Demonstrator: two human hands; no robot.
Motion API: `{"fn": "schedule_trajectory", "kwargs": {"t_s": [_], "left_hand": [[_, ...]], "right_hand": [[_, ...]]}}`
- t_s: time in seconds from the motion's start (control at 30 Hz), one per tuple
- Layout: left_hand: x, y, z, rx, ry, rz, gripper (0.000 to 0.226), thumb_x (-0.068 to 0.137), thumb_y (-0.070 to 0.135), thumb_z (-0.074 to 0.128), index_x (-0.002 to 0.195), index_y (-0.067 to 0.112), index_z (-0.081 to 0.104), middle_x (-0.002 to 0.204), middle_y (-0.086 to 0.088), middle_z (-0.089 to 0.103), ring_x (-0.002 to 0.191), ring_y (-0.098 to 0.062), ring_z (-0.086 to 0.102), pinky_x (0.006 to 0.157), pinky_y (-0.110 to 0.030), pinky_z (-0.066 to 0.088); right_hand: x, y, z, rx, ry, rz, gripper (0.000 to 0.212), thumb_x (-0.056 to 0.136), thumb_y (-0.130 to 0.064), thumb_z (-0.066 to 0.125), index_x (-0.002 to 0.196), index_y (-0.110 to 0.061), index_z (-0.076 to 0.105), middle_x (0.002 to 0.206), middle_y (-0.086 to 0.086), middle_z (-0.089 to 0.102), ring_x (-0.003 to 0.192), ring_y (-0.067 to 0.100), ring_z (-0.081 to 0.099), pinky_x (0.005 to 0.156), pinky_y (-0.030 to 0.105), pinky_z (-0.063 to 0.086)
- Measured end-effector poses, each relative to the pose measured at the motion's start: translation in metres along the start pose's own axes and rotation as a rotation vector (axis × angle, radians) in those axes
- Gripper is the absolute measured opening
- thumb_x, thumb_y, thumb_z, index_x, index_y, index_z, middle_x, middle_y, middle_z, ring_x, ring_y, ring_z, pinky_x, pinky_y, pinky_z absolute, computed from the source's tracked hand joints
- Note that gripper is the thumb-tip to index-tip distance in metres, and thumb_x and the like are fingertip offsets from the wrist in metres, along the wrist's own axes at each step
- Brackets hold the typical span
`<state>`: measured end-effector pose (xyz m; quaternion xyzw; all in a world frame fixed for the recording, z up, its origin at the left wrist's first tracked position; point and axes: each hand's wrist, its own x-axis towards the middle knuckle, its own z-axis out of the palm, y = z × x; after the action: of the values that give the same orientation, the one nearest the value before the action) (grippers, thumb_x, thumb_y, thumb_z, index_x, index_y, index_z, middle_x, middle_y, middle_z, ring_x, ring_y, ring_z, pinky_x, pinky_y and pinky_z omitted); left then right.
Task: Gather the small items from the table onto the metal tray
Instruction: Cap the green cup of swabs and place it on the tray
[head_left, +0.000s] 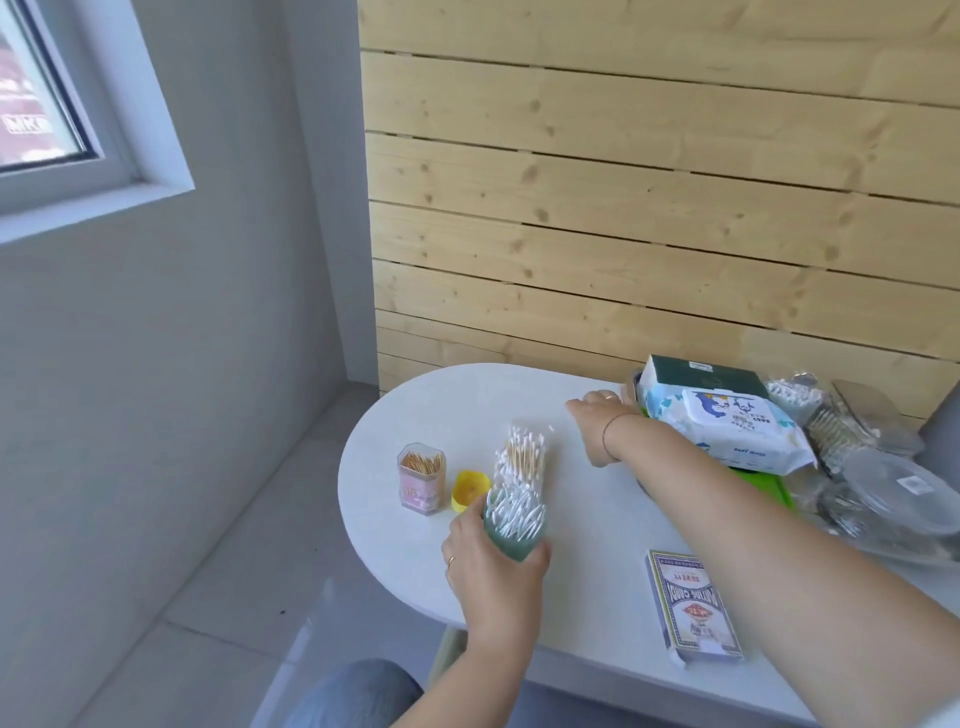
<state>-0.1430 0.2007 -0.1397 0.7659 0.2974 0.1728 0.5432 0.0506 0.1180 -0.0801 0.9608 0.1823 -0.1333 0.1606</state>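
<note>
Risk: open swab cup (514, 519) gripped in left hand (493, 566), tips, spills; right hand (597, 421) empty, spread.

1. From my seat, the metal tray (640, 480) under my right forearm shows only a dark sliver; wipes pack (727, 423) and green board (769, 486) cover the rest.
2. My right hand (597, 423) hides its own fingertips, so I cannot tell whether it grips anything.
3. My left hand (491, 564) covers the lower half of the green swab cup (514, 519).
4. Right of my right arm, the clear plastic clutter (883, 499) blurs together and runs off the frame edge.
</note>
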Motion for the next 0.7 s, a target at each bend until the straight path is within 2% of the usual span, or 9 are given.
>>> {"fn": "schedule_trajectory", "kwargs": {"t_s": [0.1,0.17,0.23,0.33,0.4,0.47,0.57,0.63,0.7], "left_hand": [[0.001,-0.002,0.002,-0.040,0.014,0.018,0.076,0.067,0.023,0.079,0.135,0.018,0.044,0.110,0.013,0.049,0.115,-0.019,0.045,0.102,-0.038,0.039],[0.001,0.000,0.002,-0.093,0.022,0.047,0.074,0.067,0.022,0.079,0.133,0.020,0.046,0.100,0.027,0.042,0.109,-0.014,0.044,0.101,-0.036,0.040],[-0.001,0.003,0.002,-0.116,0.018,0.080,0.071,0.068,0.022,0.079,0.131,0.023,0.046,0.098,0.034,0.037,0.104,-0.007,0.040,0.098,-0.026,0.036],[-0.004,0.006,0.003,-0.112,-0.005,0.119,0.070,0.070,0.024,0.079,0.131,0.024,0.045,0.104,0.025,0.042,0.104,-0.004,0.036,0.095,-0.023,0.032],[-0.007,0.008,0.003,-0.108,-0.025,0.132,0.071,0.069,0.025,0.079,0.131,0.023,0.045,0.113,0.017,0.045,0.106,-0.005,0.037,0.101,-0.027,0.035],[-0.009,0.013,0.004,-0.115,-0.050,0.150,0.071,0.068,0.026,0.079,0.131,0.023,0.046,0.116,0.014,0.047,0.111,-0.009,0.041,0.105,-0.032,0.037],[-0.010,0.025,0.008,-0.132,-0.082,0.175,0.072,0.068,0.027,0.079,0.131,0.022,0.046,0.118,0.009,0.050,0.120,-0.016,0.044,0.106,-0.037,0.038],[-0.012,0.034,0.012,-0.140,-0.104,0.189,0.072,0.067,0.026,0.080,0.131,0.021,0.047,0.120,0.006,0.051,0.121,-0.018,0.046,0.106,-0.039,0.039],[-0.014,0.040,0.015,-0.150,-0.125,0.208,0.072,0.067,0.025,0.081,0.131,0.020,0.048,0.119,0.006,0.051,0.119,-0.017,0.048,0.106,-0.038,0.039]], "right_hand": [[0.009,0.009,0.008,-0.072,-0.094,-0.008,0.074,0.077,-0.005,0.050,0.144,-0.020,0.022,0.143,0.011,0.031,0.139,0.029,0.025,0.119,0.048,0.001],[0.014,0.014,0.012,-0.080,-0.113,-0.024,0.074,0.078,-0.005,0.048,0.144,-0.028,0.023,0.142,0.008,0.030,0.136,0.030,0.031,0.119,0.048,0.006],[0.016,0.016,0.016,-0.050,-0.087,-0.047,0.070,0.080,-0.003,0.044,0.142,-0.032,0.028,0.141,0.008,0.031,0.131,0.032,0.034,0.116,0.043,0.018],[0.013,0.015,0.015,0.019,-0.013,-0.062,0.060,0.083,0.000,0.044,0.136,-0.026,0.038,0.136,0.010,0.035,0.123,0.034,0.041,0.097,0.037,0.040],[0.003,0.013,0.009,0.129,0.065,-0.032,0.050,0.082,-0.006,0.052,0.128,-0.020,0.041,0.129,0.010,0.039,0.112,0.033,0.049,0.084,0.036,0.046],[-0.015,0.015,-0.002,0.369,0.221,-0.005,0.046,0.077,-0.020,0.063,0.117,-0.018,0.041,0.120,0.008,0.044,0.095,0.030,0.053,0.075,0.033,0.045],[-0.055,0.021,-0.018,1.036,0.467,-0.124,0.039,0.073,-0.025,0.071,0.105,-0.022,0.049,0.104,0.001,0.051,0.078,0.019,0.050,0.065,0.028,0.040],[-0.089,0.025,-0.022,1.440,0.483,-0.268,0.031,0.070,-0.029,0.074,0.094,-0.026,0.054,0.096,-0.001,0.054,0.080,0.014,0.051,0.072,0.026,0.041],[-0.110,0.024,-0.017,1.665,0.400,-0.377,0.031,0.064,-0.033,0.074,0.085,-0.026,0.053,0.100,0.002,0.054,0.089,0.014,0.052,0.082,0.028,0.040]]}}
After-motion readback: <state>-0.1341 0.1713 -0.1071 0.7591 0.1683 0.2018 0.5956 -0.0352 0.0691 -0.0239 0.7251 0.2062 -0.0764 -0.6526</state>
